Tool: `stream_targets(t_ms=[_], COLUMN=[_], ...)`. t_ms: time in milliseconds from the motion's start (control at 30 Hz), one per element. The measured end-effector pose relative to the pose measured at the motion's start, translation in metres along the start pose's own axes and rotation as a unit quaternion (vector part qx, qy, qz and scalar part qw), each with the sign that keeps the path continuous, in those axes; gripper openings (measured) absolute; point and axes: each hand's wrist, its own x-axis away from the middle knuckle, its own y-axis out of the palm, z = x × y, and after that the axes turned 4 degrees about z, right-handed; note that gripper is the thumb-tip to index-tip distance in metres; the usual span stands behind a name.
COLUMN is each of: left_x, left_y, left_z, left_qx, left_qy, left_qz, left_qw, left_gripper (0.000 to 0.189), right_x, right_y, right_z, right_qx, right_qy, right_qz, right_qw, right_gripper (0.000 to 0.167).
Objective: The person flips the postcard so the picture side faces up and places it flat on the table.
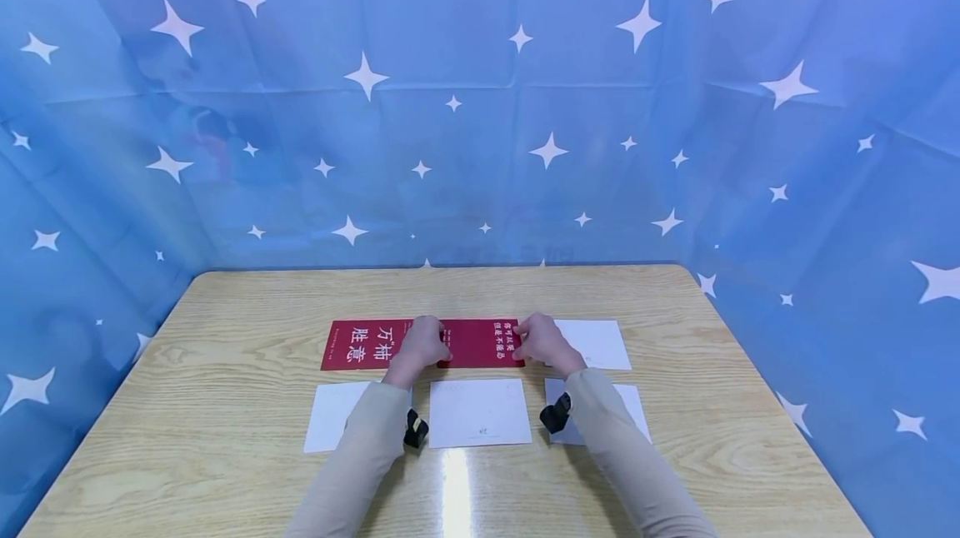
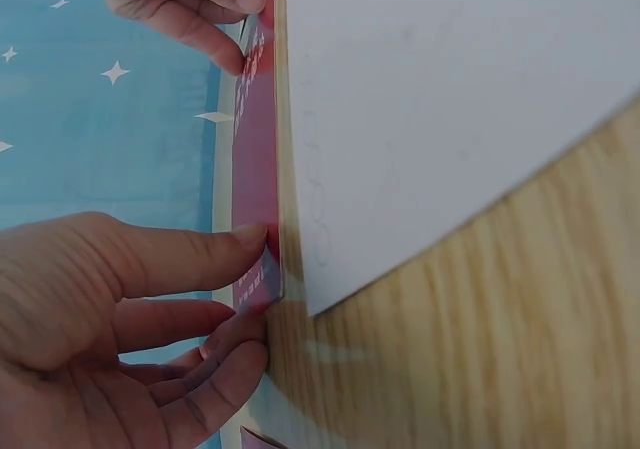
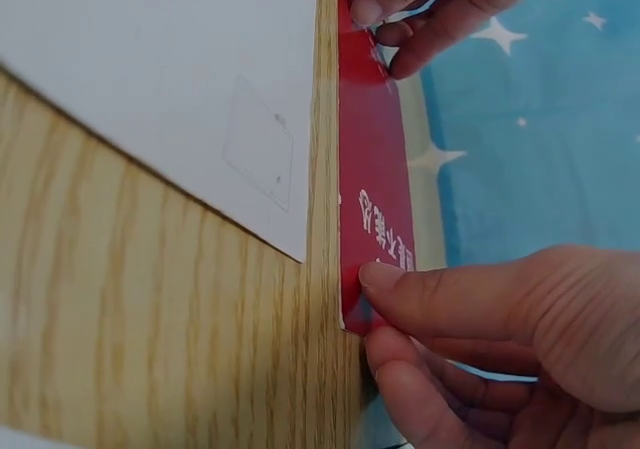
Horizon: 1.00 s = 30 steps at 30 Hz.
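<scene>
A red card (image 1: 476, 343) with white characters lies across the back row, between my two hands. My left hand (image 1: 422, 345) pinches its left end, thumb (image 2: 205, 259) on top and curled fingers around the edge. At the other end my right hand (image 1: 546, 344) pinches the corner, the thumb (image 3: 440, 294) on the printed face beside the characters and the index finger below. Left of it is a second red card (image 1: 352, 345) with larger white characters, partly behind my left hand.
Nearer me on the wooden table (image 1: 225, 405) lie a white card (image 1: 480, 409) in the middle, another white card (image 1: 330, 417) on the left and one (image 1: 633, 409) under my right forearm. A further white card (image 1: 600, 345) lies at the back right. A blue starred curtain (image 1: 480, 105) hangs behind.
</scene>
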Motion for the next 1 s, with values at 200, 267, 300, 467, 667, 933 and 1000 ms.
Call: stream_targets(t_ms=[200,267,300,467,667,933,1000], left_x=[-0.001,-0.001,-0.001,0.000,-0.002,-0.008,-0.010], left_y=[0.001,0.001,0.001,0.000,0.002,0.012,0.016], left_z=[-0.001,-0.001,-0.001,-0.001,0.005,0.025,0.031], left_qx=[0.001,0.004,0.006,0.014,0.054,0.105,0.109], left_qy=[0.001,0.003,0.003,0.002,0.037,0.055,0.053], left_qz=[0.000,-0.001,-0.001,0.006,0.027,0.025,0.022], left_qw=[1.0000,1.0000,1.0000,0.9999,0.9975,0.9926,0.9924], left_gripper=[0.041,0.044,0.045,0.045,0.040,0.035,0.035], right_x=[0.002,0.002,0.002,0.004,0.006,0.006,0.008], right_y=[-0.001,-0.002,-0.002,-0.005,-0.020,-0.047,-0.052], right_z=[0.000,0.001,0.001,0.005,0.018,0.042,0.047], right_qx=[0.005,0.002,-0.001,-0.018,-0.065,-0.061,-0.064], right_qy=[0.010,0.012,0.013,-0.003,-0.017,-0.008,-0.002], right_qz=[0.002,0.003,0.004,0.005,0.045,0.069,0.072], right_qw=[0.9999,0.9999,0.9999,0.9998,0.9967,0.9957,0.9954], right_gripper=[0.049,0.048,0.048,0.048,0.043,0.045,0.045])
